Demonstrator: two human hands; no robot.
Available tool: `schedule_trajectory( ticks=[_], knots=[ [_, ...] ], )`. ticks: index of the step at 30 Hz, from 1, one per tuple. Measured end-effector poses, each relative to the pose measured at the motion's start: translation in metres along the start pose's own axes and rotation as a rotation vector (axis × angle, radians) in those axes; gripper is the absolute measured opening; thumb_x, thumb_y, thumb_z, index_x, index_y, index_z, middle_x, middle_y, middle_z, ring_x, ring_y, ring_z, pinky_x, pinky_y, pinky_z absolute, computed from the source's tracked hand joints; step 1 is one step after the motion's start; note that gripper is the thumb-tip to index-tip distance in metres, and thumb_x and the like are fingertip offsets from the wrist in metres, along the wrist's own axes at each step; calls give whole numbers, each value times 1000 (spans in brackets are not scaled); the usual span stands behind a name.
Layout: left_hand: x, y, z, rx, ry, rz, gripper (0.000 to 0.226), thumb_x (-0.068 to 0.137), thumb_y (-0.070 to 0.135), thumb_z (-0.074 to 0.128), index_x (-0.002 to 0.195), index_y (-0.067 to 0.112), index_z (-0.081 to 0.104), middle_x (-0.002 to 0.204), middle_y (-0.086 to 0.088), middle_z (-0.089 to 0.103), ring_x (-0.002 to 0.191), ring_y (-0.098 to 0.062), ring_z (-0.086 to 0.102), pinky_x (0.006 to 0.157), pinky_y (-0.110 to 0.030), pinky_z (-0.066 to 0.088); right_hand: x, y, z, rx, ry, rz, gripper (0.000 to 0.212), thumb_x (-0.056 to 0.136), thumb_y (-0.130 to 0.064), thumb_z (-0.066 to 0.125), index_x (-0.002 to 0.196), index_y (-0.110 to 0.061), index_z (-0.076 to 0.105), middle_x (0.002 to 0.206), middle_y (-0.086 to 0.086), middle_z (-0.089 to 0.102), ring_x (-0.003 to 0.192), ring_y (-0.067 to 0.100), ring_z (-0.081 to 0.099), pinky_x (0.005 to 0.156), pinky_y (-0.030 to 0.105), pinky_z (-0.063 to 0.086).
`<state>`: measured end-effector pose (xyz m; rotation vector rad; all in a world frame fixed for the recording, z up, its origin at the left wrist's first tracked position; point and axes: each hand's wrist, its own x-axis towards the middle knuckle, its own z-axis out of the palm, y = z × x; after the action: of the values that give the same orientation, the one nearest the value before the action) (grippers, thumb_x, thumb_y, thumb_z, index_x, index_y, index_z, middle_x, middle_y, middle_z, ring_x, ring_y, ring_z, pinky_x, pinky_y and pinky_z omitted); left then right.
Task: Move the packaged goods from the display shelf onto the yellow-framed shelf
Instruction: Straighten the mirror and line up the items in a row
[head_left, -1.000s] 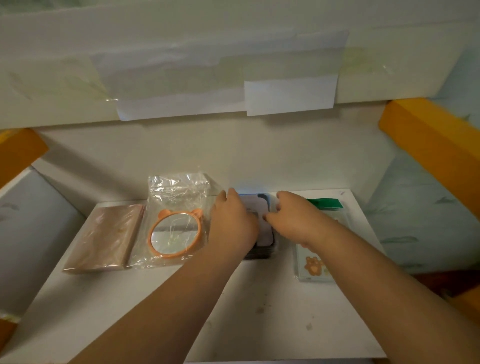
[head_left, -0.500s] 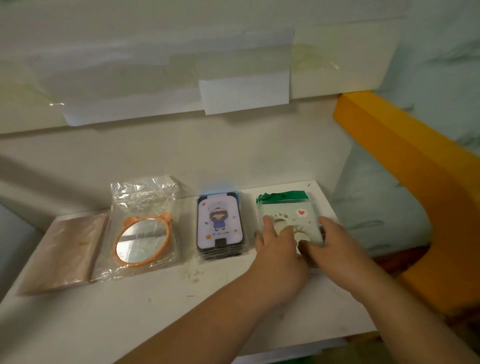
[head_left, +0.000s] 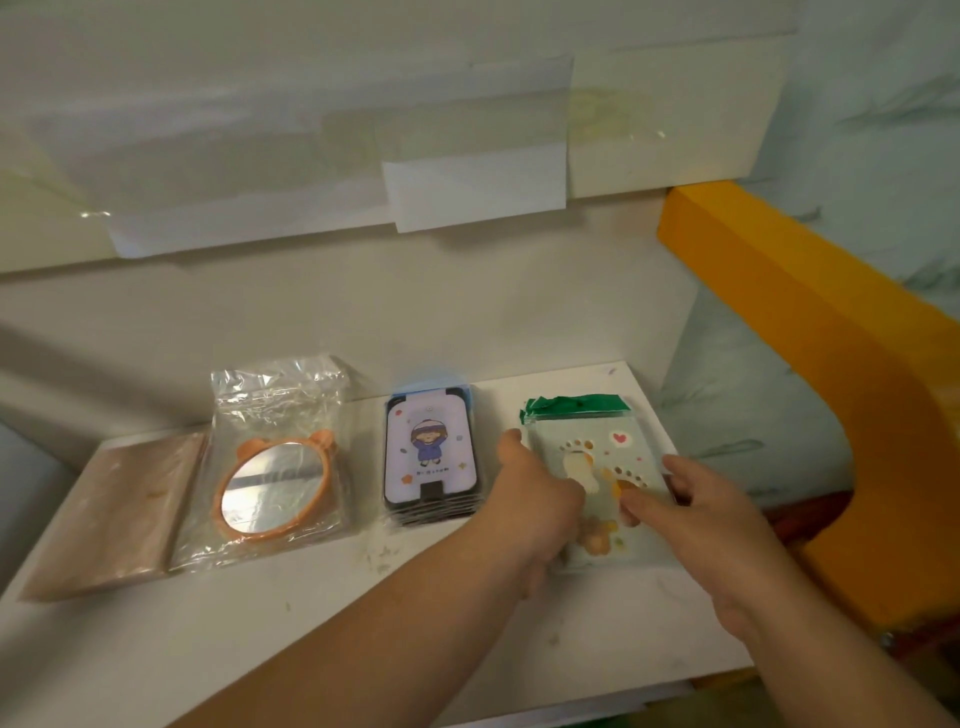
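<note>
Squaring up the paw-print pack on the shelf

Head cam: left hand (head_left: 537, 501) and right hand (head_left: 701, 512) pinch the pack (head_left: 597, 467) by its sides on the white shelf (head_left: 363, 597), beside the card stack (head_left: 430, 457). I'd keep both grips even, so it sits straight.

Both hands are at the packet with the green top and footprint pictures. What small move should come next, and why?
Probably square it up in line with its neighbours. The left hand and right hand flank the flat clear packet with the green top strip, which already lies on the white shelf board beside the yellow frame.
</note>
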<state>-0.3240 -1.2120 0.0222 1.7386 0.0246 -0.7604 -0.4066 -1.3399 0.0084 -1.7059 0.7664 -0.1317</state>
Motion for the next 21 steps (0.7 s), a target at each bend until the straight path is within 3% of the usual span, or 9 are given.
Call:
schedule_trajectory(
  ticks=[2,3,5,7,9,11,13,16,21],
  knots=[
    [1,0,0,-174,-60,-97,57,85,1,55,139,12,42,117,-11,67,101,-31,67,87,-49,58,-2,-2,-2,22,-24,26,30,86,-10,71,82,-34,53,95,-10,68,91,12,63,62,25,47],
    [2,-1,1,-245,-106,-137,49,83,0,55,130,10,53,113,-14,70,98,-33,70,84,-50,59,-2,-2,-4,21,-34,28,28,87,-9,70,86,-34,56,95,-7,70,91,13,64,62,25,48],
    [6,-4,3,-232,-140,-140,51,74,6,58,124,13,58,113,-15,71,98,-34,71,83,-52,60,-1,0,-7,20,-39,14,23,88,-8,67,93,-29,64,88,-2,75,90,16,68,65,26,50],
    [4,-6,3,-121,-116,-18,50,73,12,60,122,20,55,115,-8,70,100,-28,70,85,-51,60,-4,-2,-9,49,-16,-27,15,90,-13,66,99,-26,69,83,-3,77,91,17,70,76,32,53],
    [1,-9,0,36,-102,160,46,74,17,62,118,28,55,112,2,71,100,-19,70,87,-45,60,-4,-2,-10,130,33,-64,20,93,-21,63,109,-32,69,93,-7,77,96,16,69,86,39,54],
    [-6,-11,-3,114,-135,318,47,81,18,66,123,32,50,112,8,70,100,-12,70,84,-39,61,-6,-4,-6,191,58,-124,27,97,-21,58,117,-37,65,104,-12,74,97,10,69,83,34,55],
    [-8,-16,-6,129,-144,456,48,86,16,67,126,29,45,116,8,68,103,-13,70,84,-39,61,-10,-4,-2,150,57,-256,34,98,-15,56,123,-38,60,111,-18,71,102,2,66,86,28,52],
    [-7,-24,-13,172,-76,637,50,90,3,59,132,20,40,125,8,63,118,-6,61,99,-34,53,-14,2,5,130,36,-388,44,96,-6,56,132,-32,52,122,-16,67,115,0,61,97,26,49],
    [-14,-33,-16,151,-25,766,59,90,-6,58,141,11,33,135,11,56,129,-2,52,106,-20,42,-19,16,9,124,4,-450,48,95,-17,55,141,-26,43,134,-9,61,127,7,54,109,39,43]
  ],
)
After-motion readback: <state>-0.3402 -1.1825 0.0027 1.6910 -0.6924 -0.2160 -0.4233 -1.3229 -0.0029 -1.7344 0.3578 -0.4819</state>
